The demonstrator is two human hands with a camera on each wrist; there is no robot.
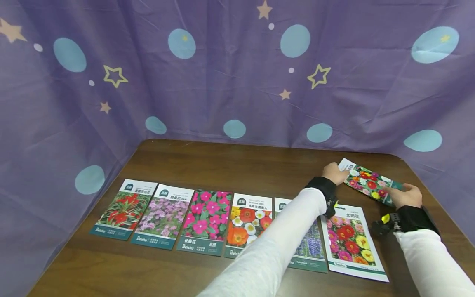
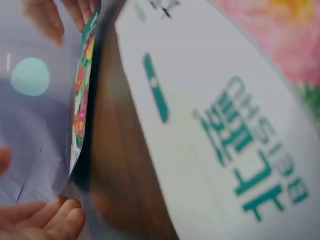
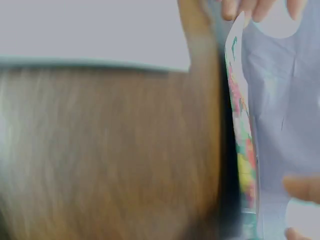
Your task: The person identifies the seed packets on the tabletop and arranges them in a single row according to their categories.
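Observation:
A flower seed packet (image 1: 369, 181) with red, white, pink and yellow blooms is held up at a slant over the right rear of the table. My left hand (image 1: 335, 173) grips its white top end, and my right hand (image 1: 405, 195) grips the green bottom end. In the left wrist view the packet (image 2: 82, 90) appears nearly edge-on between both hands. The right wrist view also shows this packet (image 3: 241, 130) from the side, slightly bowed. Just below the hands lies a white-bordered seed packet (image 1: 356, 243) with red and yellow flowers.
Leftward runs a row of seed packets: blue-purple spikes (image 1: 311, 243), partly behind my left sleeve (image 1: 274, 247), orange poppies (image 1: 246, 222), pink blooms (image 1: 205, 218), lilac blooms (image 1: 162, 216) and red blooms (image 1: 124, 208). A purple curtain (image 1: 230, 82) hangs behind the brown table (image 1: 208, 165).

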